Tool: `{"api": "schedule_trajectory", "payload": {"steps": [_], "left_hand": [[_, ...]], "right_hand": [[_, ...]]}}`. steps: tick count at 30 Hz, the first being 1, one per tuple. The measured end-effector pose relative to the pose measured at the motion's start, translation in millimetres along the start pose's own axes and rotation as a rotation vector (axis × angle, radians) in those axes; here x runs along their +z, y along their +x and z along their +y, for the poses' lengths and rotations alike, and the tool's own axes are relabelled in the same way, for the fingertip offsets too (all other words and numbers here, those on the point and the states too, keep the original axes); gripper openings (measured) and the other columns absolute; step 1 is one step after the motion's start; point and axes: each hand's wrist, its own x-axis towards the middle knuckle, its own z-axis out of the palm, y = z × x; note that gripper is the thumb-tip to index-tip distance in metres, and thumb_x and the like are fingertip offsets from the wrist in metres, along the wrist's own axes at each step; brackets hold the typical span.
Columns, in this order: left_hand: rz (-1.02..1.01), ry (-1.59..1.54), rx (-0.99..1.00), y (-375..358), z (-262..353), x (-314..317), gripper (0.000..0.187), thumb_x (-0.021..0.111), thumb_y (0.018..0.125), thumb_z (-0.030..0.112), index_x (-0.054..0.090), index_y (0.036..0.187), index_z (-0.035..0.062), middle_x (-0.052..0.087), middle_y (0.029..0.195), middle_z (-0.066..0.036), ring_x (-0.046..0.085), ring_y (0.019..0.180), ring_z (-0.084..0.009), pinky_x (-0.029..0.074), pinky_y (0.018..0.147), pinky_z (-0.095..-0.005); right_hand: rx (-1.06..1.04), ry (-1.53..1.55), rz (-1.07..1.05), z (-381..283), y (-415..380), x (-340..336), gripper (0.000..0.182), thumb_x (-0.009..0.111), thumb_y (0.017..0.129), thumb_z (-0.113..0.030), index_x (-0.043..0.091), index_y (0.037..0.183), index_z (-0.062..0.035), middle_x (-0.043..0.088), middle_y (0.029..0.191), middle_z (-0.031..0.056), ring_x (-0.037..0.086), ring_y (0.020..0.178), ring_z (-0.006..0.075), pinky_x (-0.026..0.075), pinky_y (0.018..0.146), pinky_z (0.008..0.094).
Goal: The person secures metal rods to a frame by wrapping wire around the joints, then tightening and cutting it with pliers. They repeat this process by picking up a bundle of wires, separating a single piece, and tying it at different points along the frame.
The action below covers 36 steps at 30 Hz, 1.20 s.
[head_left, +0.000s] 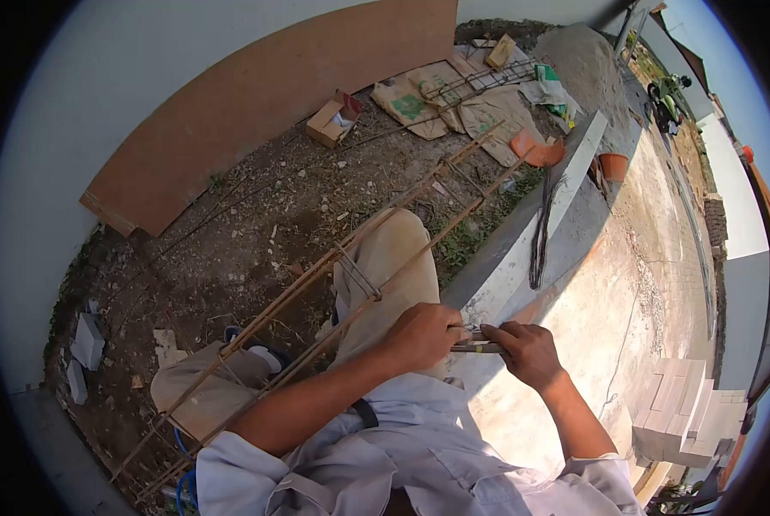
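Observation:
My left hand [425, 336] and my right hand [527, 351] are close together, in front of my body. Both are closed on a narrow object with two thin bars [479, 347]; fingers cover its ends, and I cannot make out its kind. A long rebar cage [316, 268] with small cross ties lies slantwise across my knees, just beyond my left forearm. On the concrete ledge [503, 273] past my hands rests a bundle of dark thin wire [539, 236].
A brown board [264, 95] leans on the wall. Beyond the cage are an open cardboard box [331, 122], paper sacks [412, 105], an orange piece of plastic [537, 150], an orange bucket [613, 167] and a sand pile [578, 56]. Pale blocks [673, 408] stand stacked at right.

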Motion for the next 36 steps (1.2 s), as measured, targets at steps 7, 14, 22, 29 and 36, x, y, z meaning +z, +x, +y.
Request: {"api": "schedule_trajectory", "payload": {"steps": [7,14,22,29,36], "left_hand": [[0.442,-0.472,0.126,3.5,10.8,3.8,0.026,0.063,0.110,0.020,0.068,0.097,-0.0019,0.060,0.071,0.002,0.055,0.066,-0.0028,0.044,0.057,-0.0243],[0.525,-0.599,-0.089,-11.0,20.5,-38.3,0.024,0.063,0.110,0.022,0.069,0.100,0.0013,0.056,0.067,0.003,0.050,0.056,-0.0021,0.039,0.050,-0.0210],[0.531,-0.443,-0.073,-37.1,14.1,-60.6,0.023,0.070,0.105,0.020,0.076,0.098,-0.0008,0.062,0.069,0.003,0.052,0.056,-0.0037,0.038,0.050,-0.0247],[0.313,0.021,-0.127,-59.0,25.5,-59.9,0.022,0.075,0.096,0.020,0.076,0.102,-0.0007,0.068,0.069,-0.016,0.065,0.060,-0.0157,0.047,0.056,-0.0366],[0.392,0.131,-0.035,-79.7,17.7,-60.5,0.023,0.074,0.097,0.020,0.075,0.103,-0.0015,0.067,0.068,-0.013,0.065,0.058,-0.0154,0.050,0.055,-0.0368]], "right_hand": [[0.068,0.137,0.181,45.5,0.0,59.8,0.070,0.071,0.087,-0.001,0.054,0.152,-0.0184,0.063,0.132,0.0137,0.061,0.125,0.0381,0.043,0.113,0.0598],[0.544,0.523,0.101,75.8,0.0,128.1,0.061,0.070,0.099,-0.016,0.051,0.156,-0.0224,0.066,0.118,0.0206,0.069,0.103,0.0388,0.044,0.105,0.0610],[0.933,0.079,-0.051,82.1,24.9,152.7,0.065,0.070,0.099,-0.030,0.047,0.160,-0.0206,0.052,0.139,0.0285,0.054,0.129,0.0499,0.043,0.108,0.0570],[-0.097,-0.069,0.717,-49.6,64.4,9.2,0.053,0.073,0.093,-0.016,0.060,0.143,-0.0068,0.056,0.138,0.0218,0.055,0.124,0.0396,0.039,0.112,0.0568],[-0.439,0.079,0.417,-87.6,87.9,11.9,0.041,0.071,0.080,-0.006,0.071,0.121,-0.0078,0.056,0.084,0.0057,0.060,0.075,0.0257,0.053,0.080,0.0427]]}}
